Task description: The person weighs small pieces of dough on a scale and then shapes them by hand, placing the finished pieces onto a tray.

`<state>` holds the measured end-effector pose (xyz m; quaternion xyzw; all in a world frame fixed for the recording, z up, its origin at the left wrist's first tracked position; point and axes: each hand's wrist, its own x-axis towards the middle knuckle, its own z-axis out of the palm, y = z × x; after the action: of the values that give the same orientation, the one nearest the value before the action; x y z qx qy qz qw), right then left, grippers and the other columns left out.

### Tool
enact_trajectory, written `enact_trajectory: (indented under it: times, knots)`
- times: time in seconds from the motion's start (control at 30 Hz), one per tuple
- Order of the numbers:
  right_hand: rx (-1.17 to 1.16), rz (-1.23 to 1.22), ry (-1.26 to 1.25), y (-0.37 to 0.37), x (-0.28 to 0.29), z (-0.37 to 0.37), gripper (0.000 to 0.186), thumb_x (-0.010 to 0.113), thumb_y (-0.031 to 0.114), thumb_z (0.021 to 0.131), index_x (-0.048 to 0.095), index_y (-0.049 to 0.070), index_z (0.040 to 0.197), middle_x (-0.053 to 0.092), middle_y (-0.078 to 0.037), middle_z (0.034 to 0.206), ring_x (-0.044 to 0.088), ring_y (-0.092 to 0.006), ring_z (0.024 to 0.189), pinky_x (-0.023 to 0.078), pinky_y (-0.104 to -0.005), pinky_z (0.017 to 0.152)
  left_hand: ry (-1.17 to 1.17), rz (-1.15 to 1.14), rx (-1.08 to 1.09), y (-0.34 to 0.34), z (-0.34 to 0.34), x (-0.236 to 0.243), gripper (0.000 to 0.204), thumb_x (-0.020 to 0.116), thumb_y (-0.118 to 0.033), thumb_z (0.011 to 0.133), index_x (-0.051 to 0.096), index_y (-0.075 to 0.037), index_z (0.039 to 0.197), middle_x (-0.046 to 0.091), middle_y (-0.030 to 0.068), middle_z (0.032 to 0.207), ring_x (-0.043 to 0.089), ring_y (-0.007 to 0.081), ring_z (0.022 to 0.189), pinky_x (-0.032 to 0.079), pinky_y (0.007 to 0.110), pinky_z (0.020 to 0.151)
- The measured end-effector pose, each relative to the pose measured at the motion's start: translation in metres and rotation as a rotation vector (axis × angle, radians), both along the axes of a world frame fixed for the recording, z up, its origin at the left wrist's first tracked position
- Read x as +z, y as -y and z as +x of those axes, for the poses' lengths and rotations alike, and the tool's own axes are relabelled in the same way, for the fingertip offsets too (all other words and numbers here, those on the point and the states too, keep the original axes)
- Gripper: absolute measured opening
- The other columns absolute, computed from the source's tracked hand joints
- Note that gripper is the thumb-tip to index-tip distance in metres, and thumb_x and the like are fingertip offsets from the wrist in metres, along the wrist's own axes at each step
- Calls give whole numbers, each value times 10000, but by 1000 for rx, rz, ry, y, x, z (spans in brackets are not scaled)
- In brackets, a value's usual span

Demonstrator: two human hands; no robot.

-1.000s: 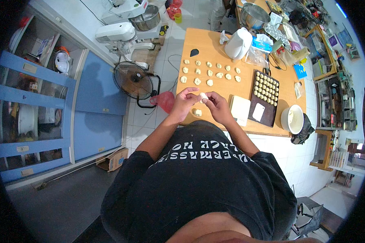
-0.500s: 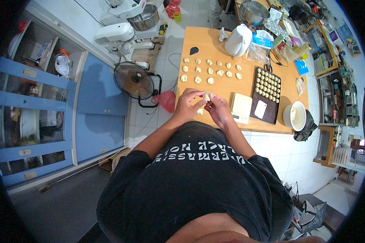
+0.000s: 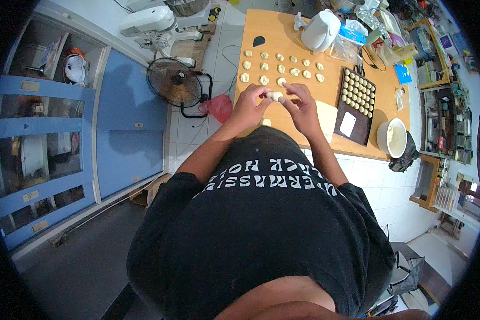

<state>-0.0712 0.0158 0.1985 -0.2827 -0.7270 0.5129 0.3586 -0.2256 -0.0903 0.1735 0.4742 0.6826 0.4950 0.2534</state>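
Note:
My left hand pinches a small pale lump of dough between thumb and fingertips. My right hand grips the same lump from the other side, thumb against it and some fingers raised. Just below my hands, a single dough piece lies near the table's front edge. Beyond them are rows of several flattened dough pieces on the wooden table. Right of my right hand lies a cream, flat kitchen scale or board, beside a dark tray holding rows of round dough balls and a white rectangle.
A white bowl with dough stands at the right corner, beside a black bag. A white jug or kettle, packets and cables crowd the back. To the left are a fan, a pink bag, a mixer and blue cabinets.
The view has shifted, so the table and hands sit higher in the picture. My hands still hold the dough, with their fingers repositioned and my right fingers now more raised.

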Motion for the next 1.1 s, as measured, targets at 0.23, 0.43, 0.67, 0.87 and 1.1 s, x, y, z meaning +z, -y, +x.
enact_trajectory:
  times: [0.23, 0.43, 0.67, 0.87, 1.1]
  knots:
    - [109, 325, 257, -17, 6, 4, 227, 724, 95, 930, 652, -8, 1118, 698, -138, 1037, 681, -257, 939, 544, -351, 823, 15, 36, 2, -29, -6, -10, 236, 725, -142, 887, 712, -15, 1085, 681, 85, 942, 609, 164, 818, 467, 305, 712]
    - [-19, -282, -18, -25, -22, 1, 197, 698, 100, 965, 665, -37, 1102, 698, -41, 947, 623, -102, 817, 519, -259, 751, 741, 17, -122, -35, -7, -18, 261, 704, -192, 959, 721, 18, 1112, 634, -36, 877, 517, 39, 755, 437, 221, 679]
    - [-113, -387, -106, -10, -28, 0, 222, 692, 110, 965, 700, -53, 1116, 724, -60, 936, 651, -106, 807, 525, -244, 732, 804, -28, -67, -32, 2, -11, 185, 712, -102, 957, 683, 5, 1105, 700, 33, 964, 596, 73, 832, 471, 215, 763]
    - [-136, -435, -28, 7, -20, 9, 250, 685, 164, 982, 718, -64, 1082, 740, -98, 920, 694, -143, 806, 558, -255, 770, 554, 181, 15, -32, 9, -28, 195, 750, -41, 904, 718, -2, 1092, 750, 79, 1038, 675, 123, 888, 530, 267, 780]
    - [-149, -797, -161, -1, -25, 25, 207, 707, 134, 965, 694, -67, 1012, 730, -118, 959, 702, -181, 851, 578, -294, 853, -269, 385, -67, -31, 24, -14, 197, 772, -73, 843, 786, -56, 1038, 746, 98, 944, 675, 172, 881, 531, 323, 771]
